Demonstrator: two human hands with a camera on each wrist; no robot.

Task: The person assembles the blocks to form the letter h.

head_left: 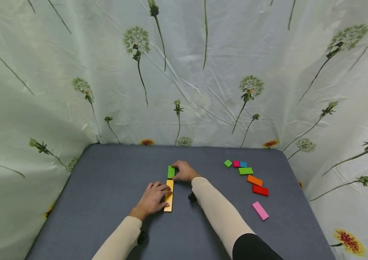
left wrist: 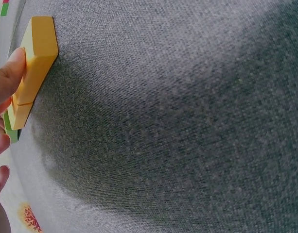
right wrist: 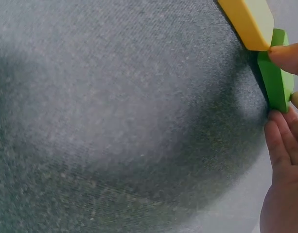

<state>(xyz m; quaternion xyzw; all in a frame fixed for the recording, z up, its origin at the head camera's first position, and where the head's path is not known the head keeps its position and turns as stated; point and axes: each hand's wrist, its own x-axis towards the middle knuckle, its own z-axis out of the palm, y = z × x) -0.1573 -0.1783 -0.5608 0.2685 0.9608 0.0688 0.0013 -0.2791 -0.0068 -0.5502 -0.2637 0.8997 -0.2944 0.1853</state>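
Observation:
In the head view, a bright green block (head_left: 170, 172) stands end to end with yellow blocks (head_left: 169, 202) in a line on the grey table. My right hand (head_left: 184, 171) pinches the green block, thumb near the joint with the yellow and fingers at the far end. My left hand (head_left: 152, 199) lies along the left side of the yellow blocks, its thumb and fingers resting on them. A seam in the yellow (left wrist: 25, 104) shows in the left wrist view. The right wrist view shows the green block (right wrist: 274, 77) touching the yellow end (right wrist: 251, 24).
On the right of the table (head_left: 210, 224) lie a small green block (head_left: 228, 163), a crimson block (head_left: 236, 164), a blue block (head_left: 243, 164), a longer green block (head_left: 245, 171), an orange block (head_left: 254, 180), a red block (head_left: 260, 190) and a pink block (head_left: 260, 211). A flowered curtain (head_left: 203, 108) hangs behind.

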